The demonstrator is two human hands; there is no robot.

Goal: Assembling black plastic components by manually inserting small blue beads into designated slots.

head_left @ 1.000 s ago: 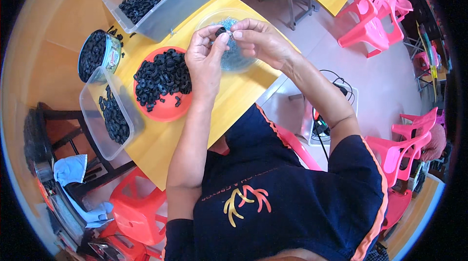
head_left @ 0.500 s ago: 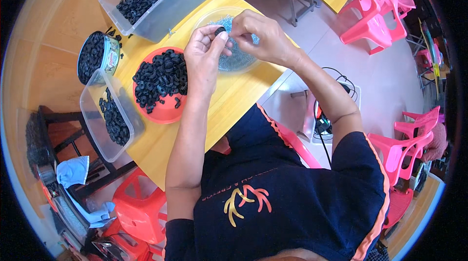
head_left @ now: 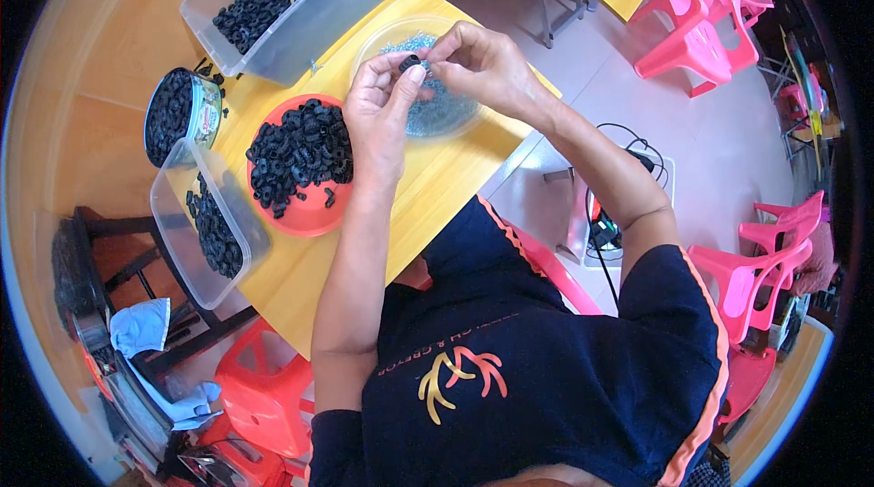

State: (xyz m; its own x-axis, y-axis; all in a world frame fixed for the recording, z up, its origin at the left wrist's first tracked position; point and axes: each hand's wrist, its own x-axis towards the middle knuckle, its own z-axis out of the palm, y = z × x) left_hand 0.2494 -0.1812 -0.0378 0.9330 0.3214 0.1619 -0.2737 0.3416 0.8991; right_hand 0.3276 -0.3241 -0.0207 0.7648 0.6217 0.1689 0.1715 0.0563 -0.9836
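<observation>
Up close over the yellow worktop (head_left: 428,205), I watch both hands meet above a clear bowl (head_left: 451,114) of small bluish-grey parts. The left hand (head_left: 378,118) pinches a small black ring (head_left: 410,61) between thumb and fingertips, the fingers drawn in narrow around it. The right hand (head_left: 482,64) comes in from the other side, its fingertips closed tight and touching the same ring, so the piece sits between the two hands, just over the bowl's near rim. I cannot tell whether the right fingers hold a second small part.

Just left of the left hand sits a red dish (head_left: 305,205) heaped with black rings, a few lying loose on its bare edge. Beyond it, at the worktop's far side, stands a large clear bin (head_left: 309,5) with more black rings. A round tin (head_left: 182,114), also full of them, stands at the left edge, and a smaller clear tub (head_left: 196,218) beside it holds a thinner layer.

Pink chairs (head_left: 701,23) stand on the floor to the right, well apart from the work. A red stool (head_left: 259,387) sits below the worktop's near corner.
</observation>
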